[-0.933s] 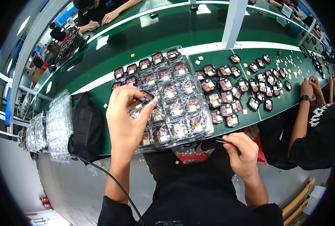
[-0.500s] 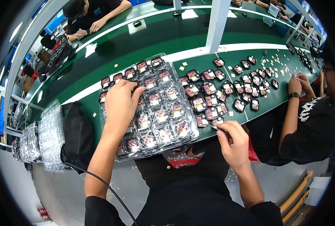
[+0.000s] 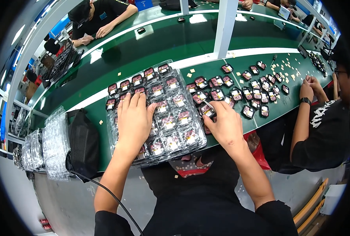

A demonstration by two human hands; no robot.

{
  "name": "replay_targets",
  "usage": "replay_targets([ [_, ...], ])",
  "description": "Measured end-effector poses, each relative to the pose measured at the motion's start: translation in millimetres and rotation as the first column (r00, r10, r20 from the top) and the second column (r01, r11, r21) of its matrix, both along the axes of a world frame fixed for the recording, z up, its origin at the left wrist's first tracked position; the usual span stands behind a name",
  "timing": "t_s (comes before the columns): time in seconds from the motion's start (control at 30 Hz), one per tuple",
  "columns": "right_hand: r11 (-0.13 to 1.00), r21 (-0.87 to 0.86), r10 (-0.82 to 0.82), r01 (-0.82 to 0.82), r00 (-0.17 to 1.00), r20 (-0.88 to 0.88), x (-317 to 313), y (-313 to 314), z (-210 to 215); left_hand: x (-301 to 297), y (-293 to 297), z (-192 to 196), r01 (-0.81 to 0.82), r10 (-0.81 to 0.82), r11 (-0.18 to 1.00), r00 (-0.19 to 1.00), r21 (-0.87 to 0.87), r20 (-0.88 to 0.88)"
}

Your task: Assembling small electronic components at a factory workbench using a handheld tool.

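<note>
Left hand (image 3: 133, 118): spread flat on clear plastic compartment tray (image 3: 175, 114) of small dark parts, overhanging green bench (image 3: 143, 51) edge.
Right hand (image 3: 226, 124): pinching thin metal tweezers (image 3: 208, 105).

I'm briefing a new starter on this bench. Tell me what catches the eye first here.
The clear tray full of small dark parts sits at the near edge of the green table; the left hand lies flat on it. The right hand pinches thin tweezers at the tray's right edge. Beyond, loose parts are scattered to the right, and a stack of empty trays stands at far left.
</note>
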State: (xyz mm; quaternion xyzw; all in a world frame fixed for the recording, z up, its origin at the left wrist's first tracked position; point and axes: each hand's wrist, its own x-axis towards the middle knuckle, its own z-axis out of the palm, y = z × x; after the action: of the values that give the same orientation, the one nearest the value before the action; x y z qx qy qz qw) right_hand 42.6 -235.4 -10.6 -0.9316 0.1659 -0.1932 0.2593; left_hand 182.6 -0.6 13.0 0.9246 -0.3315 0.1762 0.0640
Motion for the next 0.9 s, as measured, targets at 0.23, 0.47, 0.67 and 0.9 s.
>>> replay_targets([
  [0.23, 0.793, 0.599, -0.033, -0.111, 0.974, 0.225, -25, 2, 30, -46, -9, 44, 0.186, -0.239, 0.894, 0.968, -0.408, -0.081],
  [0.47, -0.215, 0.953, 0.281, -0.214, 0.921, 0.271, -76, 30, 47, -110, -20, 36, 0.719, -0.722, 0.579, 0.671, -0.385, 0.169],
  [0.67, -0.247, 0.957, 0.299, -0.153, 0.927, 0.226, -89, 39, 42, -121, -18, 19, 0.673, -0.733, 0.544, 0.672, -0.501, 0.105],
  [0.9, 0.833, 0.447, 0.295, -0.326, 0.945, 0.14, -98, 36, 53, -153, -19, 5, -0.488, -0.81, 0.144, 0.441, -0.861, -0.385],
])
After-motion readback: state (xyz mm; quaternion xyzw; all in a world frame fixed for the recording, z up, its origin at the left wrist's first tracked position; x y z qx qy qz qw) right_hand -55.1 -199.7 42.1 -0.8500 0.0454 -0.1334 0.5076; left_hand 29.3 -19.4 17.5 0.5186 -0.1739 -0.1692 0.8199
